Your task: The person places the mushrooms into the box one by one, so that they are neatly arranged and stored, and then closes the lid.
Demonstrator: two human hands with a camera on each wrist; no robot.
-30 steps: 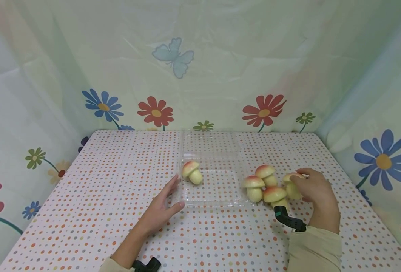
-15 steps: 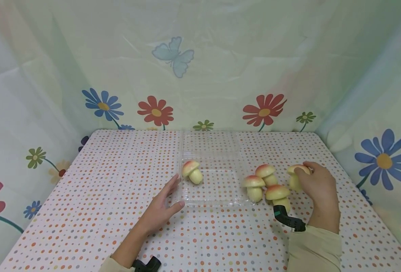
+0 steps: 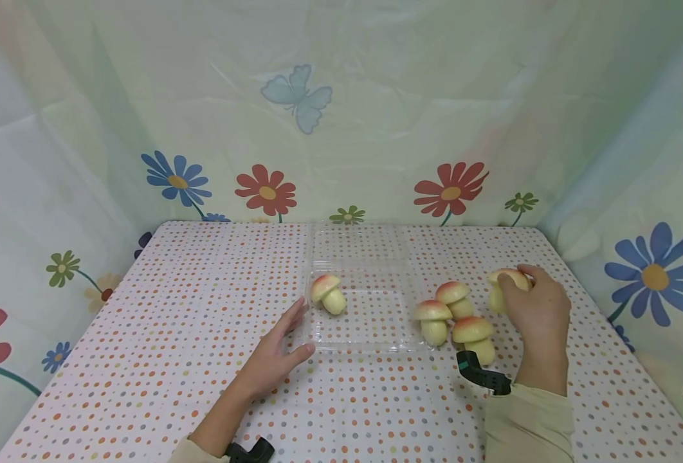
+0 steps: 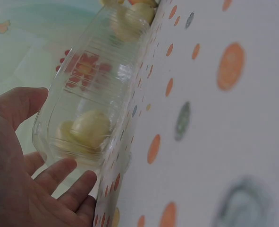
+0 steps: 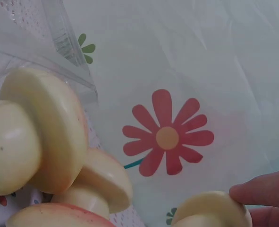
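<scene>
Rightward, near the table's [image 3: 202,360] right edge, right hand [image 3: 535,308] fingers curl round a mushroom [image 3: 505,283]; left hand [image 3: 274,350] rests flat-fingered against the clear tray's [image 3: 370,321] left edge.

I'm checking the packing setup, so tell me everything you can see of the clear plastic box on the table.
The clear plastic box is a shallow, see-through clamshell tray with ribbed walls. It lies open and flat on the dotted tablecloth, its lid folded back toward the curtain. One toy mushroom lies on its side in the left part. The left hand rests against its front-left corner, fingers straight. Three more mushrooms stand just beyond its right edge; whether they touch it is unclear.
</scene>
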